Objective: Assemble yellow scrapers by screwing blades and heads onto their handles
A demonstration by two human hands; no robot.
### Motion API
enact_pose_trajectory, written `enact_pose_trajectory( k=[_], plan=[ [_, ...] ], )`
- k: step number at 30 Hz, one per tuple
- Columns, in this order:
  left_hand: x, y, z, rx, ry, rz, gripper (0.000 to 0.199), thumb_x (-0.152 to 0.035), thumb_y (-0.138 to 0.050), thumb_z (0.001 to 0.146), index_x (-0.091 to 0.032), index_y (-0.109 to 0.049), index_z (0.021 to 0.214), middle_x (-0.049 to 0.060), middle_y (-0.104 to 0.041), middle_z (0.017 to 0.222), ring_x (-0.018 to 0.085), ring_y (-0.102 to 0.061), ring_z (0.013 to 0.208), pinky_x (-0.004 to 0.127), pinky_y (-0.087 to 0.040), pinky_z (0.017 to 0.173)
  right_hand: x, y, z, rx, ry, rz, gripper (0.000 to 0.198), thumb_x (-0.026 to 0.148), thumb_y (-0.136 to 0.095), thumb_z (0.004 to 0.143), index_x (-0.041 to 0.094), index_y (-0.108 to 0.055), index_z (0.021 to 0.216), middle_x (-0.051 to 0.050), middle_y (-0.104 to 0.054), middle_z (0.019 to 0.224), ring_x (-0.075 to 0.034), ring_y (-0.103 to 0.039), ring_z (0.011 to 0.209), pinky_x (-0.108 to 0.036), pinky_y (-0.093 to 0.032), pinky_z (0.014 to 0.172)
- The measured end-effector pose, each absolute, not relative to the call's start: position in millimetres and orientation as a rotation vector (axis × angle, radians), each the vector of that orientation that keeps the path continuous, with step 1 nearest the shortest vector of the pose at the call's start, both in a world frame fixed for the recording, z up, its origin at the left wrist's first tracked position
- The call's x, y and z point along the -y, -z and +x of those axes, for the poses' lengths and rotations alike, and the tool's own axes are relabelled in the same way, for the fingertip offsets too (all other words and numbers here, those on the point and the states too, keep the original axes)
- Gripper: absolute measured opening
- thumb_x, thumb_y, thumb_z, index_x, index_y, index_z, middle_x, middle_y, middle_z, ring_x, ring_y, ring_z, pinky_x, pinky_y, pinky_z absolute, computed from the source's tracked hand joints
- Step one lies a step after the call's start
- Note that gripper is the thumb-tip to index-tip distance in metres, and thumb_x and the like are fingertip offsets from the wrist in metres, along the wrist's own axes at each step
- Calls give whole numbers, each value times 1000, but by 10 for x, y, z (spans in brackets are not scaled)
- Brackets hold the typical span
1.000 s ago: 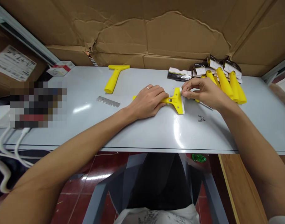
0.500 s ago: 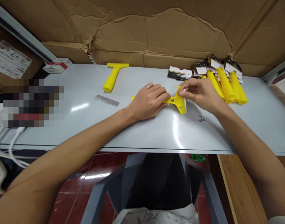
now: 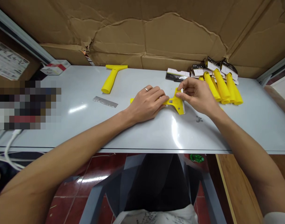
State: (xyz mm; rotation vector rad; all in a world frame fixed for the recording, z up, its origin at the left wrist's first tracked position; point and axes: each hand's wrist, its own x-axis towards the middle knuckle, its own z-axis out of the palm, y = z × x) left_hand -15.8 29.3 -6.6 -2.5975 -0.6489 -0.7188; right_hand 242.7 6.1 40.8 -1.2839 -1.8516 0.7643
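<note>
A yellow plastic scraper point(image 3: 175, 102) lies flat on the grey table point(image 3: 142, 133). My left hand point(image 3: 147, 103), with a ring on one finger, presses down on its handle. My right hand point(image 3: 197, 95) pinches the scraper's wide head, where a thin metal blade shows along the edge. A loose metal blade point(image 3: 105, 102) lies to the left of my left hand. Small metal screws point(image 3: 198, 119) sit just below my right wrist.
A second yellow scraper point(image 3: 111, 77) lies at the back left. Several packaged yellow scrapers point(image 3: 223, 85) and card sleeves point(image 3: 177, 74) are piled at the back right. Torn cardboard point(image 3: 156, 34) lines the wall. A small box point(image 3: 55, 67) sits at the far left corner.
My right hand has shifted its fingers along the scraper head and the scraper has turned slightly. My left hand stays on the handle. The view has drifted a little.
</note>
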Motion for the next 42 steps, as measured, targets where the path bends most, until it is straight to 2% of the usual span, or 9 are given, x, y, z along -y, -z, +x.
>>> enact_pose_trajectory(
  k=[5,13,20,24,32,34,36,37,42],
  plan=[
    [-270,86,-143,588,736,-2542,23,-28,-51,118,-20,-73,119,9,-82,108,25,-72,99,42,-47,84,-77,-399,2481,1716,-1019,-1237,57,34,-98,74,32,-57,114,7,-57,71,-19,-60,72,-36,-50,70],
    [-304,116,-138,491,874,-2423,15,-22,-58,115,-18,-72,119,7,-80,104,23,-69,94,39,-45,80,-87,-419,2490,1582,-1170,-1220,54,14,-96,72,29,-65,114,7,-58,68,-15,-55,68,-32,-45,67],
    [-297,115,-144,594,870,-2537,21,-18,-54,112,-18,-69,126,12,-78,112,27,-70,103,40,-48,84,-98,-399,2476,1526,-1201,-1199,42,21,-102,72,27,-77,105,4,-62,70,-16,-62,71,-31,-48,64],
    [-282,106,-131,516,800,-2540,44,-7,-48,103,-16,-58,145,11,-76,119,25,-71,105,38,-50,88,-89,-366,2427,1516,-1252,-1172,28,15,-92,77,25,-80,100,1,-71,73,-18,-68,78,-33,-56,73],
    [-321,173,-167,494,678,-2568,60,-5,-47,103,-22,-49,161,9,-75,115,24,-69,102,36,-49,89,-55,-408,2417,1582,-1104,-1310,38,11,-85,80,25,-72,112,-1,-76,92,-21,-73,84,-39,-63,83],
    [-330,181,-176,501,663,-2588,60,-4,-48,104,-22,-50,161,9,-75,116,24,-69,104,36,-49,89,-49,-545,2553,1753,-945,-1412,31,20,-86,85,24,-72,112,-4,-79,98,-22,-74,85,-41,-61,82],
    [-334,186,-176,517,646,-2607,60,-3,-50,103,-20,-52,161,11,-75,118,24,-69,106,37,-50,90,-48,-695,2745,2068,-693,-1568,13,32,-83,92,22,-75,91,-6,-78,89,-23,-70,81,-41,-54,75],
    [-334,188,-173,532,635,-2612,60,-3,-50,103,-20,-53,160,11,-75,119,25,-69,106,37,-50,90,-49,-758,2846,2247,-633,-1678,18,37,-82,94,22,-77,85,-6,-77,83,-23,-68,77,-41,-49,71],
    [-332,193,-157,584,633,-2595,55,-4,-52,102,-22,-62,153,10,-75,115,24,-69,100,36,-50,85,-49,-845,3100,2695,-948,-1964,9,35,-82,91,27,-84,86,-1,-81,82,-24,-76,79,-38,-53,72]
  ],
)
